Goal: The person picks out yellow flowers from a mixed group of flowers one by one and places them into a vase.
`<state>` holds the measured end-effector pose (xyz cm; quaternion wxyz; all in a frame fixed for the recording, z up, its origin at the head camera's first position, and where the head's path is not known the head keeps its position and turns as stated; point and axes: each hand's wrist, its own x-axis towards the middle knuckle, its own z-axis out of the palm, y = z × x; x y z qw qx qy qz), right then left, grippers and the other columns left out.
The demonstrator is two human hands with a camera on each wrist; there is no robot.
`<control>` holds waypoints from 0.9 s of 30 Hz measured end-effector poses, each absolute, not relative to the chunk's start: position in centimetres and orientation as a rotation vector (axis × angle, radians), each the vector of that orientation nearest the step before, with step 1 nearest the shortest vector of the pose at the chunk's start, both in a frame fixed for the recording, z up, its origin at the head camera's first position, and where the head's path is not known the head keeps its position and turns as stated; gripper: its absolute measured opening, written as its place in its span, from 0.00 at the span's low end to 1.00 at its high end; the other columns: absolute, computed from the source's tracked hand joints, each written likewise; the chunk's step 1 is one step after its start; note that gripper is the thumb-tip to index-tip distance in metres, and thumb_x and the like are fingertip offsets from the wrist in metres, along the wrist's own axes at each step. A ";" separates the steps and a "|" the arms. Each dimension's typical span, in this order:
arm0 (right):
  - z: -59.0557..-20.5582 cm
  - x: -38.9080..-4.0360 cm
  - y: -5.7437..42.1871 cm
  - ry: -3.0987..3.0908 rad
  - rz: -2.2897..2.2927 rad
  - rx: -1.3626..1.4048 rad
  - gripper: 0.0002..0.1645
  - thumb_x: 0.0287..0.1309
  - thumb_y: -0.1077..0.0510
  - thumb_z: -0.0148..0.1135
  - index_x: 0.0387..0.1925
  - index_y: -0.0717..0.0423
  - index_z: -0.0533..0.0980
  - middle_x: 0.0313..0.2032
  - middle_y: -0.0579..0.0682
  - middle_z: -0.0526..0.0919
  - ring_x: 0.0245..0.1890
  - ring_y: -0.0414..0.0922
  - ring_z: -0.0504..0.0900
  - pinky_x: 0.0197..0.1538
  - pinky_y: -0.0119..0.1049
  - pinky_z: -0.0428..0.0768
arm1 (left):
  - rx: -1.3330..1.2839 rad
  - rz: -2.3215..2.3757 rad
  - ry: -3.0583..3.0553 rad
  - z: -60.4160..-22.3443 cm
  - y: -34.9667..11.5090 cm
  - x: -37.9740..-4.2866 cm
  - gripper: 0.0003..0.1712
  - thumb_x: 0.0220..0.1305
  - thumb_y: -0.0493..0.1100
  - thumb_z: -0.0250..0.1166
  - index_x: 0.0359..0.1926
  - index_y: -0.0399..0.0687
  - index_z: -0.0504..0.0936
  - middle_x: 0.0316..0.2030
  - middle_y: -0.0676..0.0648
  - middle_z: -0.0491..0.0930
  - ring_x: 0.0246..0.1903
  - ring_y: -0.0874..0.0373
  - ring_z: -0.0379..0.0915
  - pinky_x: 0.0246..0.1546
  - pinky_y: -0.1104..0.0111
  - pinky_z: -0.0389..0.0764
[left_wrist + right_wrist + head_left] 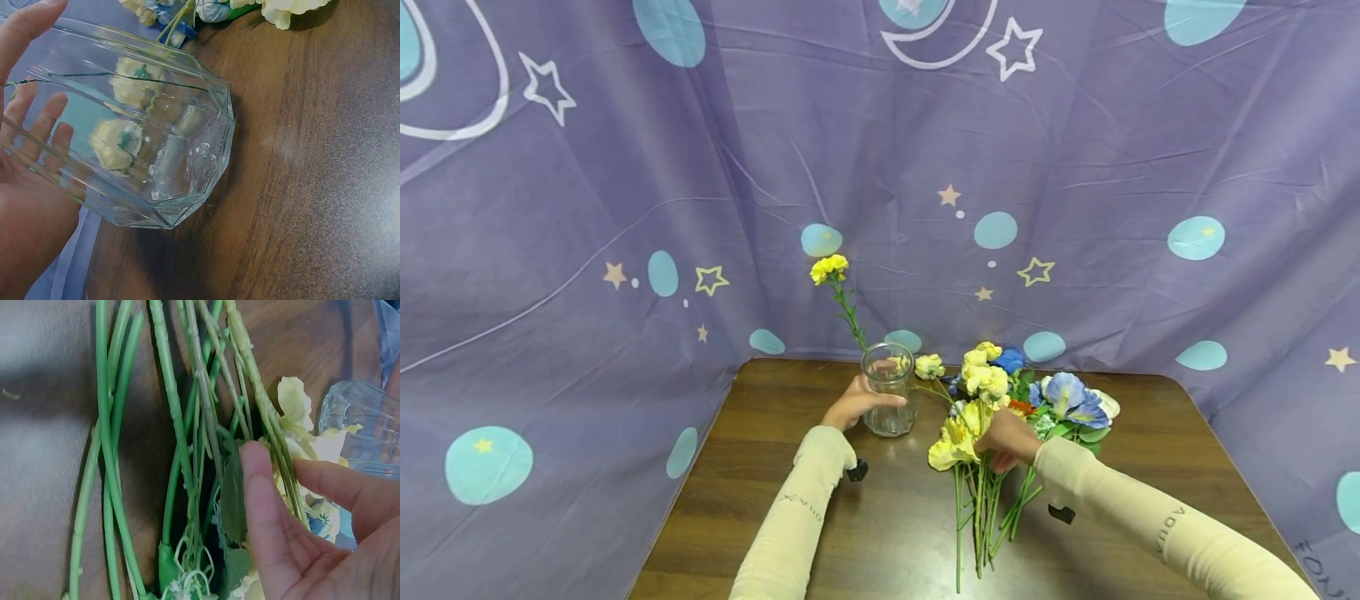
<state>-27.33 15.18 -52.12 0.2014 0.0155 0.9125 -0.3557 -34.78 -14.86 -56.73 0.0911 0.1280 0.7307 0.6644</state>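
A clear glass vase [891, 421] stands on the table, and my left hand [861, 402] grips it below the rim. In the left wrist view the fingers show through the glass vase [187, 169]. One yellow carnation [829, 268] leans out of it to the left; its thin stem [131, 77] runs down inside. My right hand [1009, 437] is at the pile of artificial flowers, by pale yellow blooms [955, 442]. In the right wrist view its thumb and fingers [262, 506] close around a flower stem [265, 406]. Part of that grip is hidden.
Blue flowers [1067, 396], cream blooms [985, 375] and leaves lie in the pile right of the vase. Several green stems [958, 525] point toward the table's front. A purple patterned cloth [880, 167] hangs behind and beside the wooden table [737, 467].
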 end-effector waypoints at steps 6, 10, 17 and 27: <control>-52.2 -26.8 15.0 2.480 -1.040 0.042 0.13 0.55 0.63 0.68 0.21 0.70 0.82 0.18 0.64 0.85 0.19 0.55 0.88 0.29 0.49 0.89 | 0.336 1.933 2.207 -56.4 -15.0 -34.6 0.43 0.52 0.34 0.78 0.69 0.50 0.71 0.65 0.44 0.77 0.63 0.51 0.74 0.67 0.57 0.74; -52.0 -26.5 14.8 2.478 -1.042 0.025 0.12 0.55 0.65 0.67 0.22 0.71 0.83 0.18 0.64 0.86 0.19 0.55 0.88 0.29 0.48 0.89 | 0.320 1.930 2.205 -56.2 -15.1 -34.6 0.44 0.51 0.34 0.78 0.69 0.50 0.71 0.65 0.44 0.76 0.64 0.49 0.73 0.68 0.55 0.73; -51.9 -26.2 14.6 2.504 -1.041 0.030 0.11 0.54 0.66 0.65 0.21 0.72 0.83 0.18 0.64 0.86 0.20 0.56 0.88 0.28 0.47 0.89 | 0.338 1.919 2.203 -56.3 -15.2 -34.6 0.44 0.52 0.34 0.78 0.69 0.50 0.71 0.66 0.44 0.76 0.65 0.49 0.72 0.68 0.54 0.74; -51.8 -25.8 14.4 2.508 -1.017 0.058 0.11 0.54 0.67 0.63 0.22 0.73 0.83 0.20 0.65 0.86 0.21 0.56 0.88 0.30 0.48 0.89 | 0.326 1.938 2.194 -56.3 -14.9 -34.5 0.45 0.51 0.33 0.78 0.70 0.50 0.71 0.67 0.44 0.75 0.64 0.50 0.73 0.68 0.55 0.74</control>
